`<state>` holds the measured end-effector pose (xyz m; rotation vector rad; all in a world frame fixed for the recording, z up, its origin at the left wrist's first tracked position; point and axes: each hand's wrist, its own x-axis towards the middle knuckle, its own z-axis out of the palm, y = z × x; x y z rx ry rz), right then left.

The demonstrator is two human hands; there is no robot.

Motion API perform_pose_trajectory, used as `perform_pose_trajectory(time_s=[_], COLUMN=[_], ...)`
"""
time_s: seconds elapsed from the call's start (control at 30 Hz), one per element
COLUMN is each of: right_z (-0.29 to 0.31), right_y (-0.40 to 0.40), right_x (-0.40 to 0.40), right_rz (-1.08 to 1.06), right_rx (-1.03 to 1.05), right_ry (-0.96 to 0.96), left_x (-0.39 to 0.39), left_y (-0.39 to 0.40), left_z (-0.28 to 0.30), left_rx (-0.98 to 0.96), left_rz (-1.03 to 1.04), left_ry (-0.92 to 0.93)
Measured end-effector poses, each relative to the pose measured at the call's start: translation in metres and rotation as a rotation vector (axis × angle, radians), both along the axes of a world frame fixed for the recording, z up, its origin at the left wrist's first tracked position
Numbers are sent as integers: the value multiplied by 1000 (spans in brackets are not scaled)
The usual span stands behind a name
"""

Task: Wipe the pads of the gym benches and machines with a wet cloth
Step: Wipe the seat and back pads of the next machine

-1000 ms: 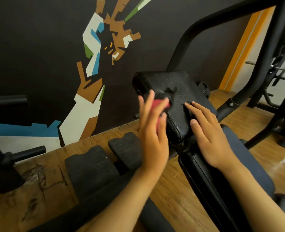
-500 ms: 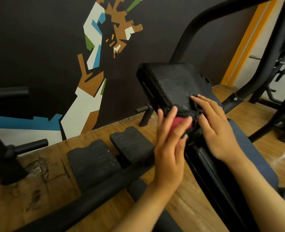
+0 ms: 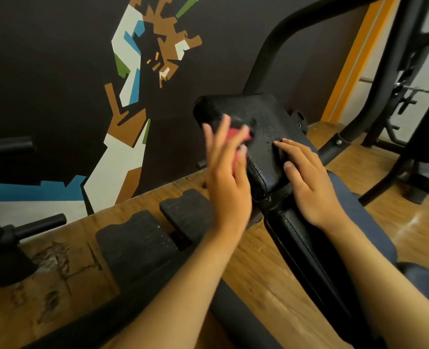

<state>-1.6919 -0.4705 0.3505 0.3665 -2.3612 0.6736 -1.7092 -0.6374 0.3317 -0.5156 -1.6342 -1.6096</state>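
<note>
Your left hand [image 3: 227,172] pressed a red cloth [image 3: 237,137] against the left side of the black pad [image 3: 258,119], fingers spread and nearly straight, blurred. Your right hand [image 3: 306,177] lay flat on the pad's near right edge, fingers extended, gripping nothing. Water droplets speckled the pad's top. Below it sat a second black cushion [image 3: 299,238]. To the left, 2 foot plates [image 3: 135,245] rested on the wooden floor [image 3: 266,278], with a painted dark wall [image 3: 57,71] beyond.
</note>
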Motion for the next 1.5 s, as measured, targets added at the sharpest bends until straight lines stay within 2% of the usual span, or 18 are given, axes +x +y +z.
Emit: perform_pose_trajectory(time_s=[0.13,0.3,0.4,0.5,0.67,0.8,0.9,1.0,1.1,1.2,1.3,1.5], right_z=[4,6,11,19,22,24,42,48,56,70,86,109], right_y=[-3,-5,0,4,-9,-11,-18,-23,-20,-21,-16,-10], right_x=[6,13,12,0,-20,-19,-38,-43,-39,-40,-39,-40], right_rz=[11,-26,-24,42,157,197,231,227,198,204,224,240], right_rx=[30,117,193,260,160,161,172,99,98,161,221,285], right_ry=[23,-34,-19,5,-35,-94,-143,-187,-275,-392,-516,-669], left_x=[34,-1,-17,-14,-22,-55,-38,-21,-34,-49,-65,-108], left_y=[4,-17,-27,-32,-31,-39,-38,-35,-37,-33,-33,-7], left_z=[-26,32,54,55,53,85,84,77,101,127,143,160], left_rx=[-143,-278,-403,-446,-409,-533,-549,-550,-619,-784,-928,-1031], left_rz=[-64,122,235,265,335,418,458,444,450,455,436,209], left_ry=[11,-112,-115,-113,-100,-215,-221,-293,-410,-582,-647,-709])
